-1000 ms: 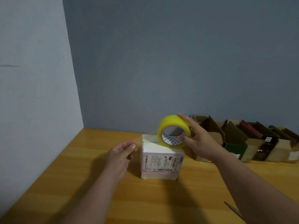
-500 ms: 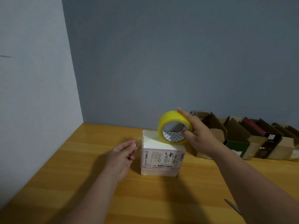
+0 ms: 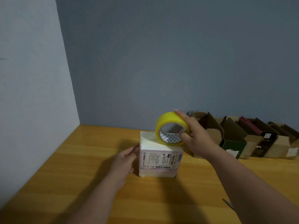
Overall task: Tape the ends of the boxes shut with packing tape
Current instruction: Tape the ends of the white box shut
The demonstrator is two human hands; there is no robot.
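A small white box (image 3: 159, 156) with a printed shipping label on its near face stands on the wooden table (image 3: 64, 167). My right hand (image 3: 196, 138) grips a yellow roll of packing tape (image 3: 171, 128), thumb in its core and index finger stretched over the rim, and holds it on edge on the box's top right. My left hand (image 3: 124, 159) is at the box's left side with straight fingers, the fingertips touching the upper left edge. No loose strip of tape is visible.
A row of open cardboard boxes (image 3: 252, 136) stands along the back wall at the right, one dark green (image 3: 233, 145). A thin metal blade tip (image 3: 227, 203) lies at the lower right. A wall closes the left side.
My left hand has moved right, from a gap beside the box to touching its left side. My right hand has kept the tape roll on the box's top right.
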